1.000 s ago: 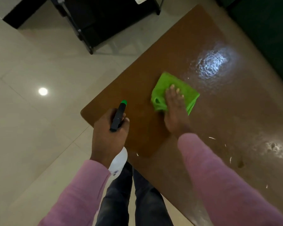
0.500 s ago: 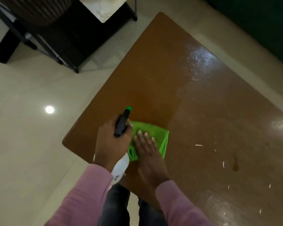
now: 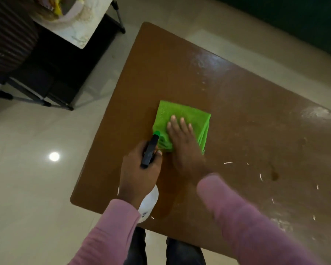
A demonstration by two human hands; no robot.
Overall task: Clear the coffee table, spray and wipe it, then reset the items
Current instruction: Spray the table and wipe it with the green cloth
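A folded green cloth [image 3: 177,115] lies on the brown coffee table [image 3: 237,104], near its left end. My right hand [image 3: 182,142] presses flat on the cloth with straight fingers. My left hand [image 3: 139,173] grips a spray bottle [image 3: 150,202] just left of the cloth. The bottle has a white body, a dark trigger head and a green nozzle tip that points at the cloth. Small white crumbs and a dark spot sit on the tabletop to the right.
A dark-framed side table [image 3: 80,29] with a pale top and a bowl stands at the upper left on the glossy tiled floor [image 3: 27,169]. A dark wall or sofa [image 3: 294,20] runs along the upper right. My legs stand at the table's near edge.
My right hand pulled the cloth toward me beside the bottle, then pushed it forward again across the table. My left hand kept its grip on the bottle.
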